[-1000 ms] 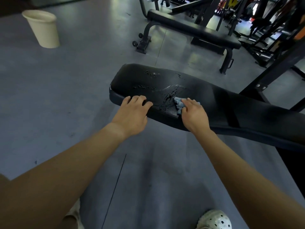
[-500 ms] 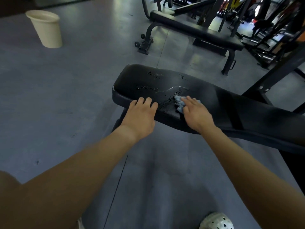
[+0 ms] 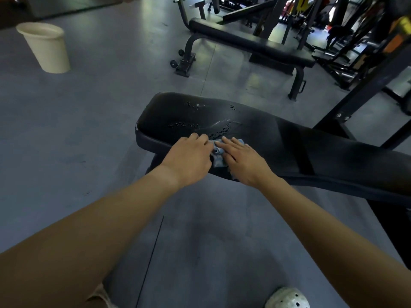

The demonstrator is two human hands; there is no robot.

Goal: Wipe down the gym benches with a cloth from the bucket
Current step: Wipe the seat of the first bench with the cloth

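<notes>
We record the bucket (image 3: 45, 48) on the floor at far left, well apart from the work. At the left end of the near bench (image 3: 333, 156), the left hand (image 3: 189, 156) rests on the pad's near edge. Its fingers are loosely bent and the tips touch the blue cloth (image 3: 217, 154), but it grips nothing we can see. The cloth lies bunched between both hands. The right hand (image 3: 242, 160) lies flat on it, fingers straight, pressing down. Water beads (image 3: 219, 131) stand just beyond the fingertips.

In our judgement, wiping covers this end only. We recommend spreading the cloth flatter, keeping the pressure even, and making overlapping passes rightward along the pad. The far bench (image 3: 255, 45) is, we judge, yet to be wiped.
</notes>
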